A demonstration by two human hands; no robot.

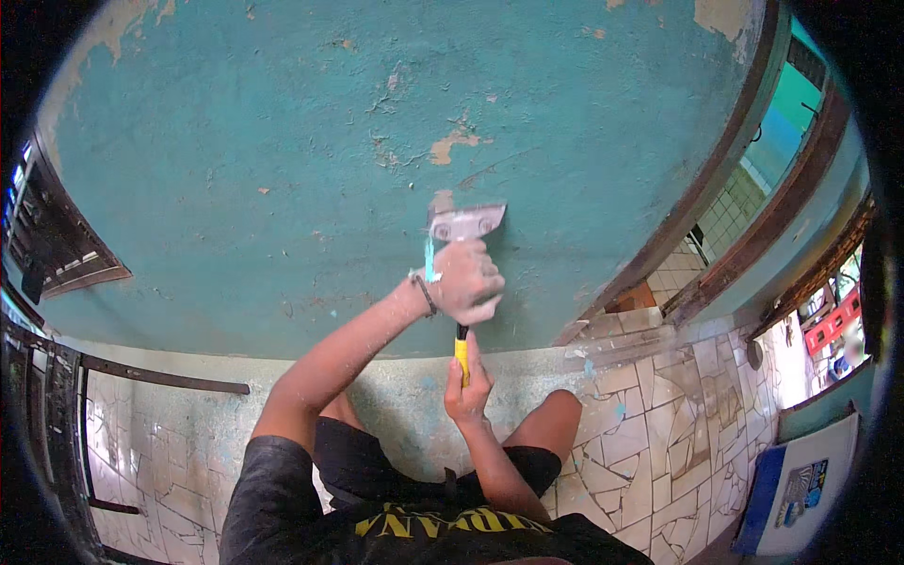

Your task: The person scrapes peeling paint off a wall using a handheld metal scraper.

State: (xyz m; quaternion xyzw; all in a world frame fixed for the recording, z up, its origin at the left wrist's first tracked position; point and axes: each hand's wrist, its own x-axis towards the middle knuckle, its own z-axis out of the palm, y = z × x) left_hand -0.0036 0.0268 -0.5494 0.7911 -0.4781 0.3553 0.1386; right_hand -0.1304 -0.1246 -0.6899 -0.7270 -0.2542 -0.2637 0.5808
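Observation:
A long-handled scraper has its wide, dust-whitened blade against the turquoise painted wall. My left hand, pale with dust, is closed round the scraper's neck just below the blade. Lower down, my right hand grips the black-and-yellow handle. A loose strip of light turquoise paint shows beside the blade's left end, next to my left wrist. Above the blade, paint has come off in a beige patch, with rough, lifted paint around it.
Paint flakes lie on the dusty floor of irregular pale tiles. A brown-framed doorway opens at right. Dark frames stand at left, with a dark bar below. A blue-and-white panel leans at lower right.

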